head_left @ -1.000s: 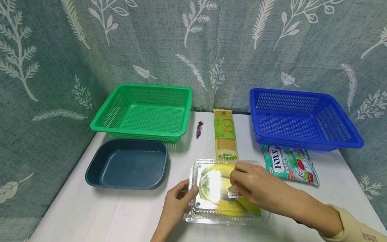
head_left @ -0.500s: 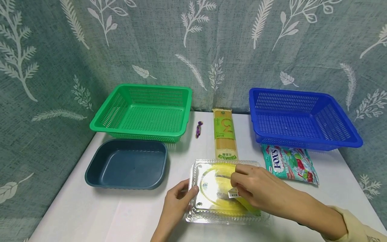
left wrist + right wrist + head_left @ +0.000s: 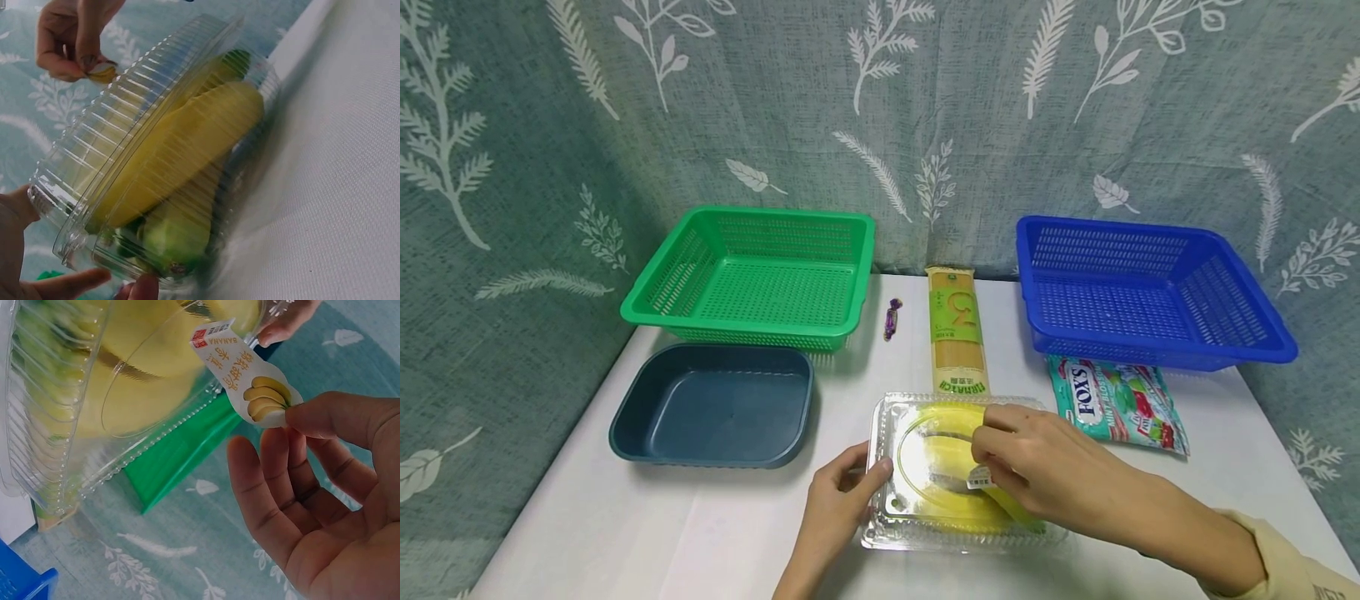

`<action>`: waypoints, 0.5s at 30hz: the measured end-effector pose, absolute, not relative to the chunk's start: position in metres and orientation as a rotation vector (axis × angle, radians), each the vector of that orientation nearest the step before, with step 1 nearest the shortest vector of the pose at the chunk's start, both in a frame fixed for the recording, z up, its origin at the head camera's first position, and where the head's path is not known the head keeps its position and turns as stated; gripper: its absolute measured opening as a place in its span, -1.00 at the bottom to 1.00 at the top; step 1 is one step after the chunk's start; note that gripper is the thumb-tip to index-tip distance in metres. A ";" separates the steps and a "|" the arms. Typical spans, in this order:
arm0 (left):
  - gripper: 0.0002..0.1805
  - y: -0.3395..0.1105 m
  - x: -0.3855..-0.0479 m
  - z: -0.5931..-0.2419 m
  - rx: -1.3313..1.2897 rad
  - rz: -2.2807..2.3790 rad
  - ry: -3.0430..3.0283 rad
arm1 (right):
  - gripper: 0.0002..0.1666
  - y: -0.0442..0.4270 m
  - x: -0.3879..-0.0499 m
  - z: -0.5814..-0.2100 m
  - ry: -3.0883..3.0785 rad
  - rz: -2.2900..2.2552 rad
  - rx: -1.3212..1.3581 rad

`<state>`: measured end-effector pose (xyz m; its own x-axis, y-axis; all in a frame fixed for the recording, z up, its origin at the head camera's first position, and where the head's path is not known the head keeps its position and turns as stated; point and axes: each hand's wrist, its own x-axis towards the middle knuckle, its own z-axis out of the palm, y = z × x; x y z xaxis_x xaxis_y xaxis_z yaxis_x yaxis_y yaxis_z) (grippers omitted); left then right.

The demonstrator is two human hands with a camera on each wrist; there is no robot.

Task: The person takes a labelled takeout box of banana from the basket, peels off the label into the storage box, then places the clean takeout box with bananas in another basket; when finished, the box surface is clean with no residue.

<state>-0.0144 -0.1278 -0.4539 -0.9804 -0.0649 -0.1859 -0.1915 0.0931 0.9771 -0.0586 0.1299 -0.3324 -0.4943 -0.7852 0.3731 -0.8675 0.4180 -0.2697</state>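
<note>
My left hand grips the left edge of a clear lidded plastic container, its thumb on top. Yellow bananas lie inside, with green ends showing in the left wrist view. Above the right part of the lid, my right hand pinches a white label between thumb and index finger. Bananas and lettering are printed on the label, whose far end reaches to the lid; whether it sticks there I cannot tell.
Behind the container lie a noodle pack and a purple wrapped candy. A green basket and dark blue tub stand left. At the right are a blue basket and a FOX'S candy bag.
The glare on the lid has shifted, and the bananas show more clearly through it. The label's visible part has tilted slightly; both hands have stayed nearly in place.
</note>
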 end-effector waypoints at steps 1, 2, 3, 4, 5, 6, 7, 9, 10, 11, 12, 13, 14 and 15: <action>-0.44 -0.128 -0.014 -0.454 -0.265 2.036 2.252 | -0.66 0.130 -0.058 -0.332 -2.476 0.644 1.463; -0.44 -0.128 -0.014 -0.454 -0.267 2.036 2.253 | -0.65 0.130 -0.058 -0.332 -2.470 0.644 1.462; -0.44 -0.128 -0.014 -0.454 -0.267 2.035 2.255 | -0.65 0.130 -0.058 -0.332 -2.465 0.646 1.463; -0.44 -0.128 -0.014 -0.454 -0.268 2.034 2.257 | -0.64 0.130 -0.058 -0.332 -2.459 0.646 1.464; -0.44 -0.128 -0.014 -0.454 -0.269 2.031 2.260 | -0.64 0.130 -0.058 -0.331 -2.453 0.647 1.465; -0.44 -0.128 -0.014 -0.454 -0.269 2.029 2.264 | -0.64 0.130 -0.058 -0.331 -2.451 0.649 1.467; -0.44 -0.128 -0.014 -0.454 -0.269 2.029 2.265 | -0.63 0.130 -0.057 -0.331 -2.450 0.650 1.467; -0.44 -0.128 -0.014 -0.454 -0.266 2.027 2.269 | -0.63 0.131 -0.057 -0.330 -2.454 0.654 1.469; -0.44 -0.127 -0.014 -0.454 -0.263 2.026 2.270 | -0.63 0.131 -0.057 -0.330 -2.457 0.653 1.470; -0.44 -0.127 -0.014 -0.454 -0.260 2.026 2.270 | -0.63 0.131 -0.057 -0.329 -2.459 0.655 1.473; -0.44 -0.127 -0.014 -0.455 -0.258 2.028 2.269 | -0.63 0.131 -0.057 -0.329 -2.461 0.656 1.476; -0.45 -0.127 -0.014 -0.455 -0.255 2.029 2.267 | -0.63 0.131 -0.057 -0.329 -2.463 0.657 1.478; -0.44 -0.127 -0.014 -0.455 -0.253 2.029 2.267 | -0.63 0.131 -0.057 -0.329 -2.465 0.658 1.480; -0.44 -0.127 -0.014 -0.455 -0.252 2.028 2.268 | -0.63 0.131 -0.057 -0.329 -2.466 0.660 1.482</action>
<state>-0.0143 -0.1272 -0.4550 -0.9825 -0.0631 -0.1754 -0.1813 0.1056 0.9777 -0.0570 0.1315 -0.3288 -0.4826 -0.7892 0.3798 -0.8734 0.4013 -0.2759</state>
